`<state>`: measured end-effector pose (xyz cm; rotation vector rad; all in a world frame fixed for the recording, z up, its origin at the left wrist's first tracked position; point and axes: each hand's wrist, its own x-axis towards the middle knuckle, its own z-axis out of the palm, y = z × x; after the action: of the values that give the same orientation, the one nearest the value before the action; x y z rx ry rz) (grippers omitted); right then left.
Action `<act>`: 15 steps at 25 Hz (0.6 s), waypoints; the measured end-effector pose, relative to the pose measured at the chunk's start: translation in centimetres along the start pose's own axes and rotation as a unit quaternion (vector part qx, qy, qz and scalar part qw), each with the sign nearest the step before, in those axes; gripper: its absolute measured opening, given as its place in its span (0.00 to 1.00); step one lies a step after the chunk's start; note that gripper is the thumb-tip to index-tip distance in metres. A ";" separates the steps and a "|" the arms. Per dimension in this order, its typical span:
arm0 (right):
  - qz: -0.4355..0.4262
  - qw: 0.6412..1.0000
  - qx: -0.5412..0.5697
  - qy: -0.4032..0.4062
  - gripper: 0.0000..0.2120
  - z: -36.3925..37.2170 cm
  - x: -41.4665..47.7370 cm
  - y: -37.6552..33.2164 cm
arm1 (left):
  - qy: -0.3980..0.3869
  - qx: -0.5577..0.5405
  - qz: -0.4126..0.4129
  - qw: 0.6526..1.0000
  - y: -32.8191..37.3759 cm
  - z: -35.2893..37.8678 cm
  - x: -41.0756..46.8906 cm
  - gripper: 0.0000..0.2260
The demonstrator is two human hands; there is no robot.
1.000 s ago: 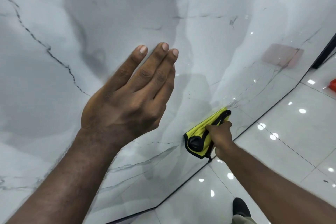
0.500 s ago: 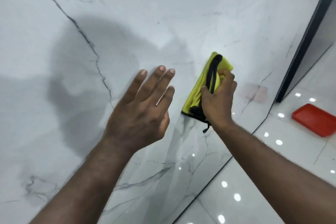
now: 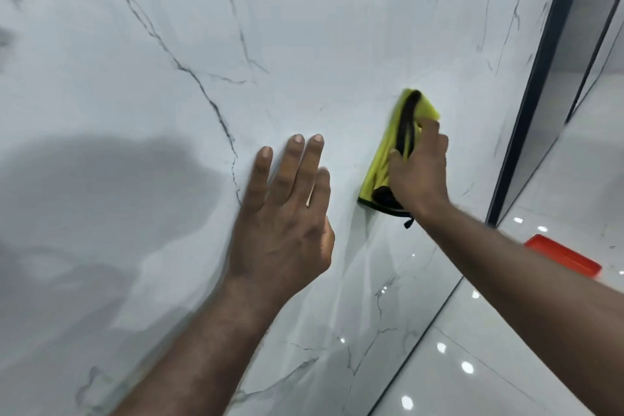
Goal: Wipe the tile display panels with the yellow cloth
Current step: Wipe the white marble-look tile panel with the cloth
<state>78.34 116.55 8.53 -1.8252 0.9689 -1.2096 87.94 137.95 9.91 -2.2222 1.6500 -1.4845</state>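
Right hand (image 3: 420, 176) fingers curled, holding yellow cloth (image 3: 383, 164) against white marble tile panel (image 3: 304, 44) | left hand (image 3: 287, 213) fingers straight, spread | best: firm, overlapping strokes toward the dark frame (image 3: 537, 84).

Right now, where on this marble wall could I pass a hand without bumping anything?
Bare panel spreads above both hands and left of the left hand. A narrower strip runs between the yellow cloth and the dark frame. It is tight between the left hand and the right hand gripping the cloth. A red tray lies on the floor.
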 end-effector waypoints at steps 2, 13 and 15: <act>-0.142 0.990 -0.004 -0.004 0.27 -0.1 -0.4 -0.5 | 0.009 0.009 0.016 1.000 0.2 0.5 1.5 0.24; 0.013 0.999 0.044 0.008 0.25 -0.8 5.0 7.9 | 0.011 -0.009 0.009 1.000 6.1 5.3 8.3 0.22; 0.160 0.984 0.076 -0.012 0.27 0.2 4.0 10.9 | 0.001 -0.001 0.014 1.000 6.9 6.1 7.9 0.23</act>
<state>77.58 108.15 0.58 -1.4954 1.0768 -1.0302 86.87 125.98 8.38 -2.1905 1.6770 -1.4785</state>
